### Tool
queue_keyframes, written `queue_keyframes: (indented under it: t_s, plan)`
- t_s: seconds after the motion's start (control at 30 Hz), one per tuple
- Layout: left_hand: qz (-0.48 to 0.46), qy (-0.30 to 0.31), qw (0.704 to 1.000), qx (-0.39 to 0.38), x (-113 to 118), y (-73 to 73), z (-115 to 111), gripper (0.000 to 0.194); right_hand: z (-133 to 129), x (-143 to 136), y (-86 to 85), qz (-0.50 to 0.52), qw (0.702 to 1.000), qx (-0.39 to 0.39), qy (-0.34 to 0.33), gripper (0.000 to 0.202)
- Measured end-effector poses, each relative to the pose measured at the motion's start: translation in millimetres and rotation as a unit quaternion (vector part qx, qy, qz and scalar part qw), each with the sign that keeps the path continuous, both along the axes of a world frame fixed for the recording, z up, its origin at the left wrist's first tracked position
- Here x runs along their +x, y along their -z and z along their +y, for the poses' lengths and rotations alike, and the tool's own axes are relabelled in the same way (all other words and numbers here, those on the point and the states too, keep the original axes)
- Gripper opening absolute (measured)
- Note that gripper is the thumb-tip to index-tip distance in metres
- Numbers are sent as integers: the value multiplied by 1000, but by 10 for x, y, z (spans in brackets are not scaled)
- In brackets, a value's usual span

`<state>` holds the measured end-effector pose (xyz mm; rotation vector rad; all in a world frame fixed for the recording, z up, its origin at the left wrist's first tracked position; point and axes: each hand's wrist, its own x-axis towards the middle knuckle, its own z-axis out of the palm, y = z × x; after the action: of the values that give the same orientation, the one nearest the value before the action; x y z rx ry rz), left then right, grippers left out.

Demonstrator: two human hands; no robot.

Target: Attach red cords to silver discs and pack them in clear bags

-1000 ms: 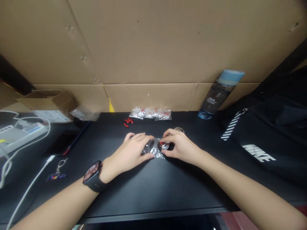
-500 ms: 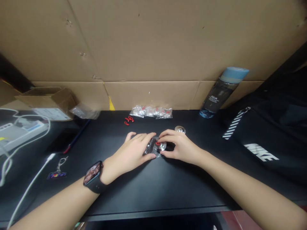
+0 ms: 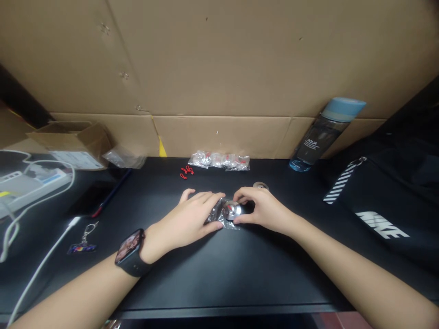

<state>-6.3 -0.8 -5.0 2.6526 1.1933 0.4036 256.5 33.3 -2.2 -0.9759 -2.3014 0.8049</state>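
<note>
My left hand (image 3: 197, 212) rests on a clear plastic bag (image 3: 216, 213), its thumb and fingers closed around the bag's left side. On the right, my right hand (image 3: 260, 208) grips the edge of a shiny domed metal disc (image 3: 232, 210) between thumb and fingers. Something red shows at the disc's middle, and the disc lies at the bag's right end; whether it is inside cannot be made out. Behind my right hand, partly hidden, lies another metal disc (image 3: 261, 185). Several red cord loops (image 3: 187, 171) lie beyond my left hand.
Clear packets (image 3: 219, 160) with red bits inside lie along the cardboard wall (image 3: 219, 68). At right are a blue-capped bottle (image 3: 320, 135) and a black bag (image 3: 380, 196). To the left are a cardboard box (image 3: 77, 144), a power strip (image 3: 34, 187), white cables and a keychain (image 3: 84, 242).
The metal disc is tilted differently, and my right hand now grips its right edge, with fingers drawn back from the red piece. My left hand stays on the bag. The view has shifted slightly.
</note>
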Motion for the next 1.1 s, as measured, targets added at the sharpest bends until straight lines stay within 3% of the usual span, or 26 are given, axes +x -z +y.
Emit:
queue_keyframes:
  t_s: [0.13,0.4,0.6,0.77,0.97,1.1]
  plan:
    - [-3,3,1000,3,0,13,10,60,23,16,-30,-8,999,-16,-31,26]
    - [-6,3,1000,-5,-2,-5,-4,60,28,81,-93,21,991,-111,-77,35]
    - [-8,6,1000,-1,-2,-13,-6,56,72,87,6,50,987,-150,-27,39]
    - [-14,11,1000,-1,-13,-3,2,57,58,53,-7,45,991,-123,-35,34]
    - [-18,23,999,-22,-31,-35,1,55,47,72,-83,-72,996,-14,-48,31]
    - [-14,26,999,-25,-38,-54,9,54,76,99,-87,-88,995,6,-55,31]
